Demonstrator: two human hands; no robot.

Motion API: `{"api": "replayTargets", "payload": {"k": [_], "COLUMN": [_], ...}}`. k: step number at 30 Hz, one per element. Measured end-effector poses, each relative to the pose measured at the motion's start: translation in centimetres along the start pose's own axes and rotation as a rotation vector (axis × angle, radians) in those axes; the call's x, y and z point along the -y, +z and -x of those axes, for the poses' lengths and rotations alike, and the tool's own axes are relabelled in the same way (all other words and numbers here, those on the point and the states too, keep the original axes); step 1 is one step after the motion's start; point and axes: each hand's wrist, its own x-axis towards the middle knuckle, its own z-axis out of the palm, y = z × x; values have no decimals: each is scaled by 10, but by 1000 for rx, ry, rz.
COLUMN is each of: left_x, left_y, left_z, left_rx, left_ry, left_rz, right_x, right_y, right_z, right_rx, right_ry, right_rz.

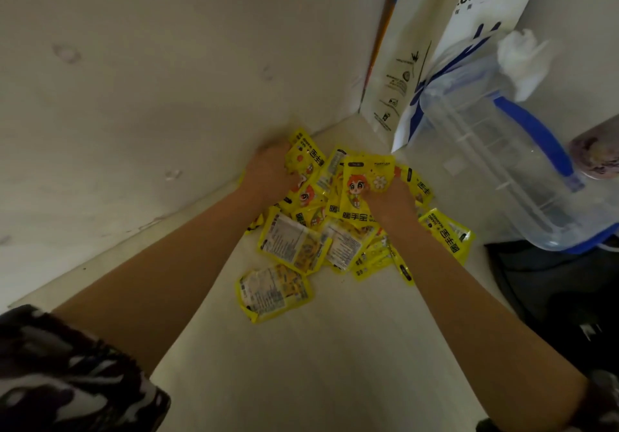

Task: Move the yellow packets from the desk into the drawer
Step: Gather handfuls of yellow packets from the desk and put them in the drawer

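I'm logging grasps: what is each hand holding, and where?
Both grip the yellow packets: left hand at the pile's far-left side, right hand on its right; exact packets unclear.

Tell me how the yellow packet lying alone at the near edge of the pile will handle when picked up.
The packet looks like thin glossy film, creased and bent at its corners, so it will probably flex rather than stay stiff. Its shiny surface may slip in a loose grip. It lies flat on the desk, so lifting an edge first likely helps; it seems unlikely to roll.

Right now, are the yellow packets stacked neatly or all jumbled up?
Jumbled: the yellow foil packets overlap at odd angles, some face up, some face down.
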Motion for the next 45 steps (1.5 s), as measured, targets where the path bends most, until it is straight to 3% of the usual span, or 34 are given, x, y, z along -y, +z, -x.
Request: {"api": "replayTargets", "payload": {"k": [3,15,23,29,36,41,45], "left_x": [2,21,6,5,6,10,15], "left_y": [10,15,1,-19,-18,-1,0], "left_z": [-2,16,58,98,143,169,176], "left_rx": [10,2,-224,-365,-298,-195,-231], "left_ry": [-7,-194,-166,-211,-332,-328,-336], "left_rz": [-71,31,133,428,739,672,601], "right_x": [-6,-19,-28,-40,-55,-71,-83], "right_y": [5,0,-19,-32,-34,-31,-33], "right_z": [-7,7,30,60,103,124,131], "right_rx": [-9,-20,-31,-12,5,19,22], "right_ry": [-24,-28,-41,-90,-125,-111,-89], "right_rz": [2,-207,-361,-405,-459,-440,-425]}}
